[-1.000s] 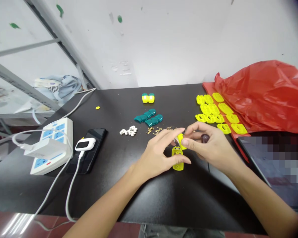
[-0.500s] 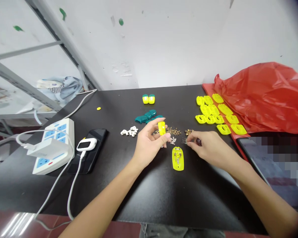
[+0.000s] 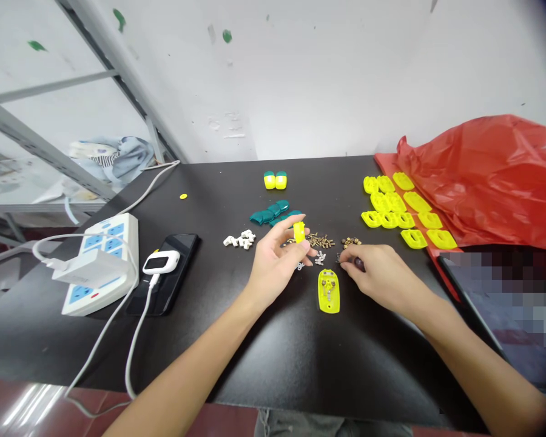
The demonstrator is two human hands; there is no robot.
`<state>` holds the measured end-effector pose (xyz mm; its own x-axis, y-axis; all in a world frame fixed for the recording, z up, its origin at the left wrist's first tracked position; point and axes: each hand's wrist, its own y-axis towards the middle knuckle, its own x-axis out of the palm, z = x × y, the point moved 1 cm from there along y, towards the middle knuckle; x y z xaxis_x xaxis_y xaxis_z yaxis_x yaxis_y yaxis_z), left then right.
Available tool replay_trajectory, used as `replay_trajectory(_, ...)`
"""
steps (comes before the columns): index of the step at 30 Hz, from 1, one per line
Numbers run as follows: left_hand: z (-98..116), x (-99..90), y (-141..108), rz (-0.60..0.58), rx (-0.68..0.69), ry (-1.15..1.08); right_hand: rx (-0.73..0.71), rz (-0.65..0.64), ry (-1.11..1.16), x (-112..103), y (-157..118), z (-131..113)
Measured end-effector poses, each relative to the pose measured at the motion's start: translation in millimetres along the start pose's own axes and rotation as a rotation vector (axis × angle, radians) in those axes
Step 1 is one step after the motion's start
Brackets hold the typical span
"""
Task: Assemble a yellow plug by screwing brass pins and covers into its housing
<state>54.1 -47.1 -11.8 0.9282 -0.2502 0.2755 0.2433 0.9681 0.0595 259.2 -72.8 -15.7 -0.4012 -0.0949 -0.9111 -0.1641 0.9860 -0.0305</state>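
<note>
Your left hand (image 3: 273, 270) is palm-up, fingers curled, pinching a small yellow plastic piece (image 3: 299, 231). Your right hand (image 3: 375, 276) sits low, its fingertips (image 3: 344, 257) pressed together on something too small to tell, just beside the yellow plug base (image 3: 329, 291) on the black table (image 3: 273, 358).

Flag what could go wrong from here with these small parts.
The right hand works beside the loose brass pins, so it could scatter them. The small yellow piece pinched in the left hand might slip and fall among them. The open yellow plug housing lies within easy reach of an accidental knock.
</note>
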Motion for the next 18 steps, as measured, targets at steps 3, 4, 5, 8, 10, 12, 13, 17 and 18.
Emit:
replay_trajectory(3, -0.6, -0.3, -0.2, -0.015, 0.004, 0.006, 0.002, -0.001, -0.009, 0.2, 0.0, -0.5)
replay_trajectory(4, -0.7, -0.4, -0.3, -0.019, 0.008, 0.009, 0.003, -0.009, -0.01, 0.3, 0.0, -0.5)
replay_trajectory(5, -0.6, -0.5, -0.4, -0.022, 0.013, 0.012, 0.004, -0.016, -0.01, 0.6, 0.0, -0.4)
replay_trajectory(8, -0.7, -0.9, -0.5, -0.023, 0.021, 0.024, 0.003, -0.017, -0.01, 1.8, 0.1, 0.6)
replay_trajectory(10, -0.9, -1.1, -0.6, -0.024, 0.022, 0.03, 0.002, -0.006, -0.013, 2.6, 0.3, 1.2)
replay_trajectory(12, -1.2, -1.3, -0.6, -0.026, 0.027, 0.037, 0.002, -0.006, -0.015, 3.0, 0.7, 1.3)
replay_trajectory(13, -1.3, -1.3, -0.6, -0.028, 0.03, 0.04, 0.003, -0.009, -0.015, 3.1, 0.8, 1.0)
replay_trajectory(17, -1.0, -0.6, -0.6, -0.037, 0.037, 0.057, 0.006, -0.002, -0.016, 2.2, 0.8, -0.7)
replay_trajectory(18, -0.8, -0.4, -0.6, -0.037, 0.037, 0.062, 0.008, -0.001, -0.018, 2.0, 0.6, -1.0)
